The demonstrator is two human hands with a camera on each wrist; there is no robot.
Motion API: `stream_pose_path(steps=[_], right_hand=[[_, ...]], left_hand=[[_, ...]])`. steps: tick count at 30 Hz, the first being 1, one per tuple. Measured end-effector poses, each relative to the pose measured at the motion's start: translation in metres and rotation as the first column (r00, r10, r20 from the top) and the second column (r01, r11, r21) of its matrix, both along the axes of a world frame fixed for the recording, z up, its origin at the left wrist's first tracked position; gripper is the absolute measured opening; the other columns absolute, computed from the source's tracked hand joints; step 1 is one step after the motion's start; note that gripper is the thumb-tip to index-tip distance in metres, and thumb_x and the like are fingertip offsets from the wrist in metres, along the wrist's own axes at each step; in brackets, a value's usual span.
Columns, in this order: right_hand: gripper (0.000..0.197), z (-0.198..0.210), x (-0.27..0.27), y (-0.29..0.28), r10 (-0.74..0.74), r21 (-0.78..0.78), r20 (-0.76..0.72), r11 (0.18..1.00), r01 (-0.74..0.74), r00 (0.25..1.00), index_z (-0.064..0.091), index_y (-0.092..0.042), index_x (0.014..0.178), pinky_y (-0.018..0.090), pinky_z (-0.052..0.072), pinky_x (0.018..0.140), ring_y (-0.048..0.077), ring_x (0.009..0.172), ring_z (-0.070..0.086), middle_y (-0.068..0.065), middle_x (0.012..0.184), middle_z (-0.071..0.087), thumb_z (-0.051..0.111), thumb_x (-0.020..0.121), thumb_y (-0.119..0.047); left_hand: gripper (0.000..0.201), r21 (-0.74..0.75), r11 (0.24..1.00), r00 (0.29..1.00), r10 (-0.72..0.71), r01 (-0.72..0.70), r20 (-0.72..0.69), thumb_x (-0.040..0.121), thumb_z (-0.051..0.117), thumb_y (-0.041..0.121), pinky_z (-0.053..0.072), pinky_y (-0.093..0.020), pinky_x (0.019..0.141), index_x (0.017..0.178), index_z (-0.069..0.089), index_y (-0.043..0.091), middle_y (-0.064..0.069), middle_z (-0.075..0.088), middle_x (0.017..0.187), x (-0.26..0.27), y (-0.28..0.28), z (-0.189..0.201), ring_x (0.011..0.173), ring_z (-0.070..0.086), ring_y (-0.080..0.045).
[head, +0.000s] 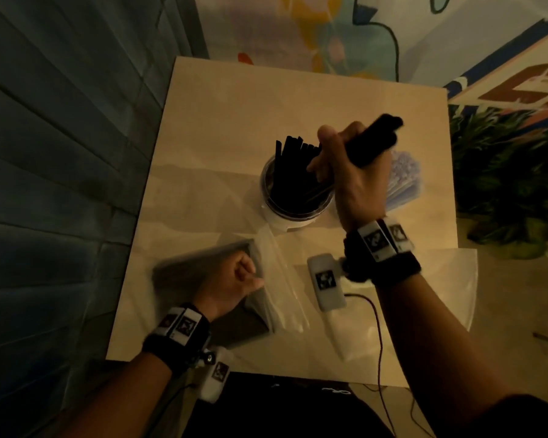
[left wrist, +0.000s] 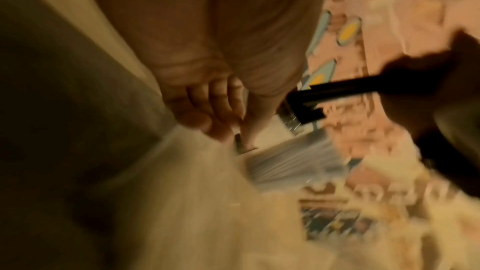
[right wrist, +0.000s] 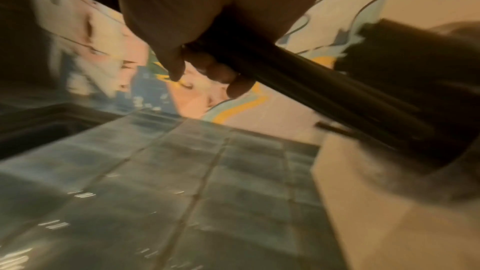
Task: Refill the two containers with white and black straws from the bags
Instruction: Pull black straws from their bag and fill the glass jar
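Note:
A round container (head: 268, 181) of black straws (head: 293, 159) stands mid-table. Just right of it, my right hand (head: 345, 159) grips a bundle of black straws (head: 374, 140) tilted over the container's rim; the right wrist view shows the fingers (right wrist: 221, 73) curled round the bundle (right wrist: 324, 94). Behind that hand, white straws (head: 404, 175) show in a second container. At the near left, my left hand (head: 238, 276) is a fist gripping a blurred plastic bag (head: 184, 276) with dark contents. In the left wrist view the curled fingers (left wrist: 207, 106) hold the bag (left wrist: 182, 172).
The beige table (head: 219, 121) has a blue panelled wall (head: 60, 153) at its left edge and green plants (head: 503, 184) off its right edge. A flat clear bag (head: 440, 295) lies at the near right. A thin cable (head: 377, 327) runs down from my right wrist.

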State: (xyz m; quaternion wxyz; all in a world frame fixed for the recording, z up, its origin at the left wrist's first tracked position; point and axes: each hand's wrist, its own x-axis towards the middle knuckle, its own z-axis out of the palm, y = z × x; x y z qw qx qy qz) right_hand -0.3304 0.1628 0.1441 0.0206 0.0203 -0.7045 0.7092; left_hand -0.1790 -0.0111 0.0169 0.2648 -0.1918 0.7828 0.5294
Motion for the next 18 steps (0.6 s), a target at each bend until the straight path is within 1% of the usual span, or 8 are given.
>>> stream_pose_path(steps=[2, 4, 7, 10, 12, 14, 16, 18], right_hand=[[0.024, -0.019, -0.012, -0.004, -0.013, 0.089, 0.039, 0.996, 0.009, 0.999, 0.057, -0.016, 0.071, 0.031, 0.051, 0.058, 0.022, 0.052, 0.062, 0.001, 0.055, 0.063, 0.069, 0.092, -0.02], [0.021, -0.034, -0.019, -0.009, -0.002, 0.141, 0.084, 0.99, -0.01, 0.996, 0.059, -0.013, 0.075, 0.026, 0.052, 0.062, 0.017, 0.056, 0.064, 0.004, 0.06, 0.066, 0.069, 0.091, -0.022], [0.019, -0.041, -0.024, -0.008, -0.035, 0.121, 0.056, 0.992, 0.028, 0.998, 0.059, -0.005, 0.087, 0.028, 0.053, 0.063, 0.021, 0.062, 0.067, 0.017, 0.072, 0.068, 0.071, 0.09, -0.019], [0.016, -0.026, -0.021, 0.006, -0.14, 0.061, -0.059, 0.988, 0.143, 0.988, 0.057, -0.008, 0.091, 0.037, 0.058, 0.071, 0.029, 0.074, 0.069, 0.013, 0.083, 0.067, 0.071, 0.089, -0.017], [0.011, -0.01, -0.011, 0.021, -0.199, 0.07, -0.154, 0.975, 0.212, 0.968, 0.057, -0.013, 0.092, 0.041, 0.059, 0.076, 0.029, 0.079, 0.069, 0.006, 0.086, 0.067, 0.067, 0.092, -0.018], [0.008, 0.001, 0.006, 0.037, -0.21, 0.073, -0.199, 0.971, 0.229, 0.957, 0.057, -0.012, 0.093, 0.04, 0.058, 0.076, 0.03, 0.079, 0.068, 0.009, 0.086, 0.065, 0.062, 0.096, -0.017], [0.013, -0.003, 0.029, 0.048, -0.134, 0.116, -0.166, 0.981, 0.155, 0.977, 0.058, -0.005, 0.094, 0.038, 0.057, 0.071, 0.03, 0.073, 0.066, 0.014, 0.081, 0.064, 0.058, 0.098, -0.017], [0.019, -0.027, 0.053, 0.05, 0.011, 0.229, -0.019, 0.973, -0.006, 1.0, 0.06, -0.002, 0.089, 0.035, 0.056, 0.066, 0.024, 0.065, 0.065, 0.011, 0.073, 0.066, 0.057, 0.099, -0.018]], left_hand=[[0.031, -0.198, 0.98, 0.998, -0.012, -0.001, -0.06, 0.078, 0.078, 0.01, 0.046, -0.034, 0.073, 0.083, 0.051, 0.023, 0.001, 0.055, 0.076, 0.012, -0.014, -0.016, 0.07, 0.053, -0.015], [0.037, -0.345, 0.937, 0.982, -0.109, 0.049, -0.157, 0.073, 0.083, 0.019, 0.045, -0.035, 0.081, 0.09, 0.051, 0.028, 0.003, 0.057, 0.09, 0.025, -0.027, -0.023, 0.084, 0.056, -0.015], [0.067, -0.561, 0.803, 0.945, -0.308, 0.199, -0.107, 0.066, 0.086, 0.041, 0.038, -0.042, 0.102, 0.122, 0.052, 0.026, 0.001, 0.052, 0.125, 0.038, -0.045, -0.026, 0.12, 0.047, -0.023], [0.107, -0.632, 0.691, 0.92, -0.382, 0.351, 0.093, 0.063, 0.081, 0.059, 0.02, -0.047, 0.118, 0.149, 0.024, 0.03, -0.001, 0.027, 0.154, 0.047, -0.06, -0.039, 0.143, 0.024, -0.025], [0.119, -0.663, 0.639, 0.908, -0.385, 0.389, 0.162, 0.063, 0.078, 0.063, 0.011, -0.051, 0.12, 0.154, 0.01, 0.03, 0.0, 0.012, 0.162, 0.052, -0.064, -0.051, 0.149, 0.011, -0.025], [0.12, -0.688, 0.616, 0.913, -0.365, 0.384, 0.183, 0.066, 0.077, 0.063, 0.006, -0.053, 0.121, 0.156, 0.005, 0.029, 0.001, 0.004, 0.164, 0.054, -0.064, -0.057, 0.151, 0.002, -0.023], [0.119, -0.694, 0.618, 0.92, -0.349, 0.368, 0.178, 0.067, 0.076, 0.063, 0.003, -0.053, 0.121, 0.156, 0.004, 0.029, 0.003, 0.002, 0.164, 0.054, -0.063, -0.06, 0.151, 0.0, -0.021], [0.115, -0.684, 0.637, 0.927, -0.332, 0.356, 0.173, 0.07, 0.075, 0.061, 0.003, -0.053, 0.121, 0.156, 0.006, 0.03, 0.002, 0.005, 0.164, 0.052, -0.062, -0.062, 0.151, 0.002, -0.022]])
